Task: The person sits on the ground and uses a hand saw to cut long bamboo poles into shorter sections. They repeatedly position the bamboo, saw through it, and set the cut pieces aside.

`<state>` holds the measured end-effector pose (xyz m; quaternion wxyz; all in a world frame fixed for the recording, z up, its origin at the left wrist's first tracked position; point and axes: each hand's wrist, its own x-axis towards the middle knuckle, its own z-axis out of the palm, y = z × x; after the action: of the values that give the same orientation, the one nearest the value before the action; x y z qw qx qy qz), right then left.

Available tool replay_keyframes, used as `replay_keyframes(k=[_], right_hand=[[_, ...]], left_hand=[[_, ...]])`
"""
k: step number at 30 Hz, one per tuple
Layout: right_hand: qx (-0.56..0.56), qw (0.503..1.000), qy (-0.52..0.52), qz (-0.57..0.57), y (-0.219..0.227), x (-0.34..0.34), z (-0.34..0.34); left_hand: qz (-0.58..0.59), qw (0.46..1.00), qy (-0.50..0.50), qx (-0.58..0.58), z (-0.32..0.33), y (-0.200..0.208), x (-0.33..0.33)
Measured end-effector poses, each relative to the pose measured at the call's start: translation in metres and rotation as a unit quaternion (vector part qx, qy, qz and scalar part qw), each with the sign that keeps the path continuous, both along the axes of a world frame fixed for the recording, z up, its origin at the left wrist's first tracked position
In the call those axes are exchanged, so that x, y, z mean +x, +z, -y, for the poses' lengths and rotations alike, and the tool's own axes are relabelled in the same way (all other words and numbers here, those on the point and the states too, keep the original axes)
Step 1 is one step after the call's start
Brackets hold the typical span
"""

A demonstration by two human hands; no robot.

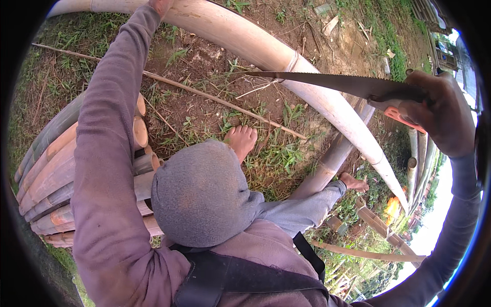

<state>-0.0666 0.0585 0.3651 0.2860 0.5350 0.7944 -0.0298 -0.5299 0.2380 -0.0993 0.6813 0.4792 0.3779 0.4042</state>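
My right hand (445, 110) is closed round the orange handle of a hand saw (337, 83). The saw's long dark blade reaches left across the thick bamboo pole (327, 100), its toothed edge facing the top of the picture. Whether the blade touches the pole I cannot tell. At the top edge, my left hand (162, 6) lies against the same pole; its fingers are mostly cut off by the picture's edge. The pole curves from the upper left to the lower right and passes over another bamboo pole (327, 163).
A stack of cut bamboo poles (56, 179) lies at the left. More poles (422, 158) lie at the far right, near an orange item (393, 210). A thin stick (220, 102) crosses the grassy soil. My bare foot (241, 140) stands near the pole.
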Motion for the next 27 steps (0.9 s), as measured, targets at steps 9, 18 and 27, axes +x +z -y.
replay_keyframes(k=[9,18,27], right_hand=[[-0.119,0.984,-0.123,0.039,-0.037,-0.071,-0.015],[-0.038,0.950,-0.062,-0.305,-0.063,-0.064,-0.031],[-0.040,0.997,-0.026,-0.064,-0.048,-0.061,-0.019]], left_hand=[[0.113,0.992,0.027,-0.051,0.033,0.050,-0.016],[-0.079,0.960,0.269,-0.011,0.022,0.071,-0.114],[-0.425,0.884,0.164,0.108,0.052,0.060,-0.140]])
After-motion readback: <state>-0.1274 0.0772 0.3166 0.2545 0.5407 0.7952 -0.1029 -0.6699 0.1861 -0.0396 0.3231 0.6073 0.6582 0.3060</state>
